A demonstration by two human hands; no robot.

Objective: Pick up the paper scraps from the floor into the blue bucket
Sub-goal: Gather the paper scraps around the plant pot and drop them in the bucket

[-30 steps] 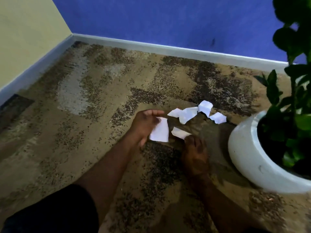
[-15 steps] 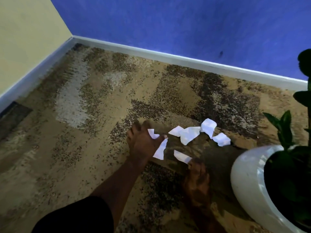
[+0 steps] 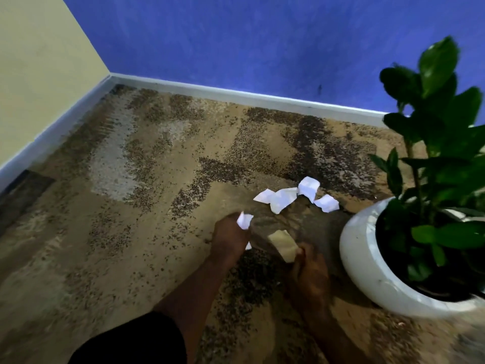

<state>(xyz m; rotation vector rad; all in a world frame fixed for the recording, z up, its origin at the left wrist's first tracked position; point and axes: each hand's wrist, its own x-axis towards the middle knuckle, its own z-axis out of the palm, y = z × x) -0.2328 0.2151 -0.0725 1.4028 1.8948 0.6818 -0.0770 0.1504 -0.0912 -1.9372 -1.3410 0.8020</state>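
Note:
Several white paper scraps (image 3: 284,198) lie in a loose cluster on the speckled brown carpet (image 3: 147,195), just left of a plant pot. My left hand (image 3: 229,239) grips a crumpled white scrap (image 3: 244,220) that pokes out above its fingers. My right hand (image 3: 309,271) pinches a shaded scrap (image 3: 283,244) by its near end, lifted a little off the carpet. The two hands are close together, in front of the cluster. No blue bucket is in view.
A white round pot (image 3: 367,261) with a green leafy plant (image 3: 441,143) stands at the right, close to my right hand. A blue wall (image 3: 262,43) and a yellow wall (image 3: 34,74) with white skirting meet at the far left corner.
My left hand has crumpled its scrap into its fist. My right hand has taken hold of the near scrap and raised it. The view has shifted and the plant now shows more fully.

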